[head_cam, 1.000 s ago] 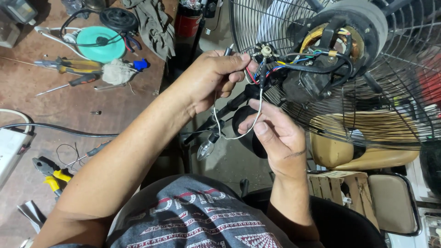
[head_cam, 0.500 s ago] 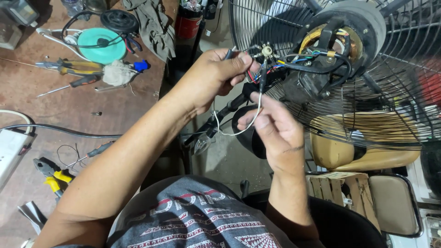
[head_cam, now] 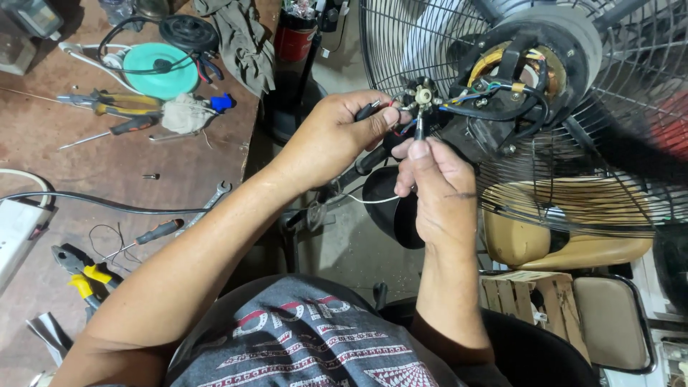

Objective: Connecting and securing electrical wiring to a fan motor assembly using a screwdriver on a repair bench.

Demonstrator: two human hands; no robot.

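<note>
Left of the hands, tools lie idle on the workbench [head_cam: 179, 172]. Left hand [head_cam: 326, 140] pinches the small rotary switch [head_cam: 423, 97] and its wires; right hand [head_cam: 437, 190] grips a wire just below. Beyond them, the fan motor [head_cam: 534, 68] is uncovered, wiring unfinished, I'd say.

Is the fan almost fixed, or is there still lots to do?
Not yet. Already done: the motor sits uncovered, its copper coil showing behind the wire cage. In hand: the left hand and right hand pinch a small round switch with coloured wires running to the motor. Left: a black cover hangs loose below, and tools lie on the workbench.
</note>
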